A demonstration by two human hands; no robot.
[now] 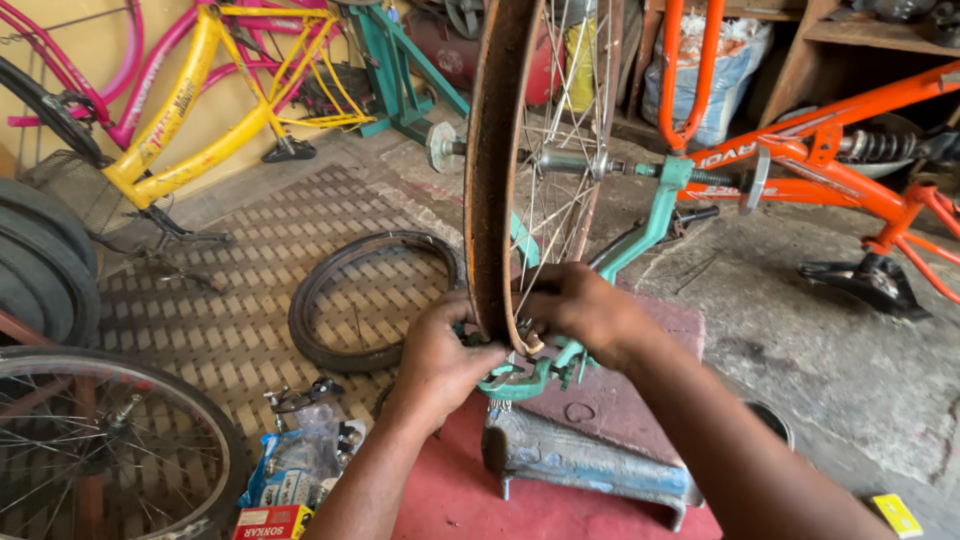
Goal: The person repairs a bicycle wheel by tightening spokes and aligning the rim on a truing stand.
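A rusty bare bicycle rim (pixel 492 150) with spokes stands upright in a teal truing stand (pixel 640 235). Its axle rests across the stand's arms. My left hand (pixel 440 355) presses against the left side of the rim's lowest part, fingers curled at the stand's gauge. My right hand (pixel 580 310) grips the rim's bottom from the right, fingers closed around a spoke end or a small tool; which one is hidden. The stand's grey-blue base (pixel 585 460) sits on a red mat (pixel 450 500).
A loose black tyre (pixel 365 300) lies on the checkered mat to the left. A spoked wheel (pixel 105 450) is at bottom left, with small packets (pixel 295 475) beside it. A yellow bicycle (pixel 190 110) stands at the back left, an orange one (pixel 850 150) at the right.
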